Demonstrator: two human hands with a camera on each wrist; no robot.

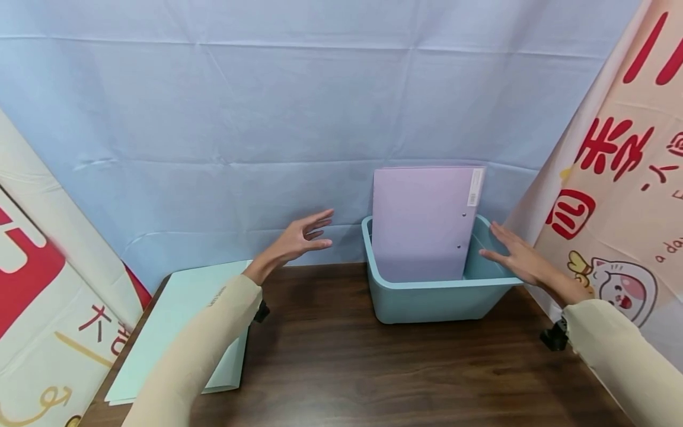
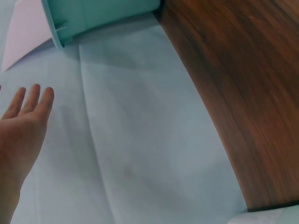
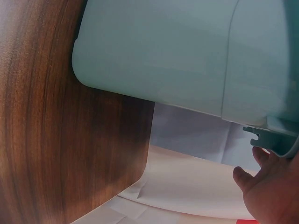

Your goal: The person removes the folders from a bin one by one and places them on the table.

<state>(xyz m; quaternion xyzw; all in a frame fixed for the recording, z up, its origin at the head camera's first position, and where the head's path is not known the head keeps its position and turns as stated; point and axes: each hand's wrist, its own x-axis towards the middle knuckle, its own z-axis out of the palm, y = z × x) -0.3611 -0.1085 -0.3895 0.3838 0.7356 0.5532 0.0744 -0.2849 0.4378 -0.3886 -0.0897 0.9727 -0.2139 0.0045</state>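
A light purple folder (image 1: 424, 225) with a white barcode label stands upright in a teal plastic bin (image 1: 434, 302), rising well above its rim. In the head view my left hand (image 1: 299, 240) hovers left of the bin, fingers extended and apart from it, holding nothing. The left wrist view shows the same hand (image 2: 23, 126) with its palm visible and fingers spread. My right hand (image 1: 517, 255) is at the bin's right end, fingers extended. From the right wrist, that hand (image 3: 273, 186) appears close by the bin's rim; whether it touches, I cannot tell.
Pale mint folders or sheets (image 1: 160, 320) lie at the left of the dark wooden table (image 1: 320, 356), partly behind my left sleeve. A light blue cloth (image 1: 240, 118) hangs behind the table. Printed cloths hang at the left and right (image 1: 624, 237).
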